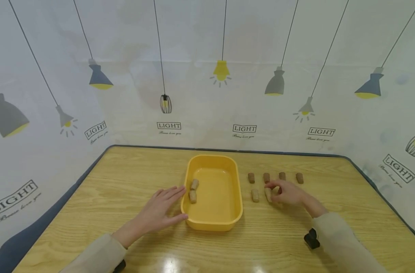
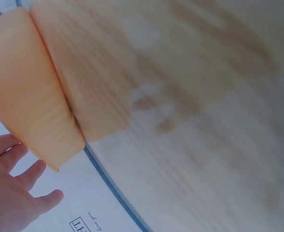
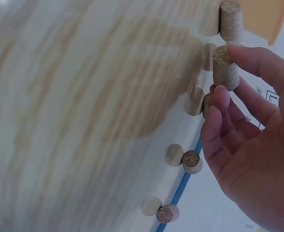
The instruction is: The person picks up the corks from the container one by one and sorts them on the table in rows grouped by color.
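A yellow plastic tub (image 1: pixel 214 224) stands on the table, with two light cork stoppers (image 1: pixel 193 196) lying along its left inner side. My left hand (image 1: pixel 159 210), fingers spread and fairly straight, rests at the tub's left rim; the left wrist view shows its fingertips (image 2: pixel 40 165) by the edge. To the right of the tub, my right hand (image 1: pixel 289 193) pinches a light cork stopper (image 3: pixel 225 77) between thumb and fingers. Another light cork stopper (image 1: pixel 255 195) stands just left of that hand.
Behind the right hand, several darker brown corks (image 1: pixel 251 178) stand in a row on the wooden table (image 1: pixel 139 163). A patterned cloth (image 1: pixel 200 132) rises along the table's back and sides. Near the right sleeve is a small black object (image 1: pixel 311 239).
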A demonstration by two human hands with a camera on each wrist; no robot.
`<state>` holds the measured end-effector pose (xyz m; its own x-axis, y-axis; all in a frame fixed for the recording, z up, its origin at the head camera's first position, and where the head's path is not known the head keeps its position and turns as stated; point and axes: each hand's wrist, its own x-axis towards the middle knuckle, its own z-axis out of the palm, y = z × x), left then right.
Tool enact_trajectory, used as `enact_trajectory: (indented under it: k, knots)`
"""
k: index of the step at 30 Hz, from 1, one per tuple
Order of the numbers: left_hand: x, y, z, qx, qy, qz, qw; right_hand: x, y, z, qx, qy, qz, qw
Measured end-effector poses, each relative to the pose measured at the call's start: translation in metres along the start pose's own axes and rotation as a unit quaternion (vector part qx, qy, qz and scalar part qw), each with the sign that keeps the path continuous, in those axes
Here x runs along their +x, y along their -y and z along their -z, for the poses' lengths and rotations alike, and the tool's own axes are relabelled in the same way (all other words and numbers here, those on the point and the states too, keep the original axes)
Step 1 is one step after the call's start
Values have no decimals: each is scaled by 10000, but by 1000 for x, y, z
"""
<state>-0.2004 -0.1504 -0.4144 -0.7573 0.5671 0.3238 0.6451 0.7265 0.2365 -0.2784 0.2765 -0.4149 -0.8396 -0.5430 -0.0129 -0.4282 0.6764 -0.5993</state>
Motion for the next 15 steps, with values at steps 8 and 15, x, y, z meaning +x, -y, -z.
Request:
enact_trajectory:
  k: [8,15]
  knots:
    - [0,1,-1,13,13,9,10000,-1,-6,-2,63,38,-28,10000]
    - [0,2,-1,-29,126,80,9999,-2,-7,-1,175,171,-9,9997]
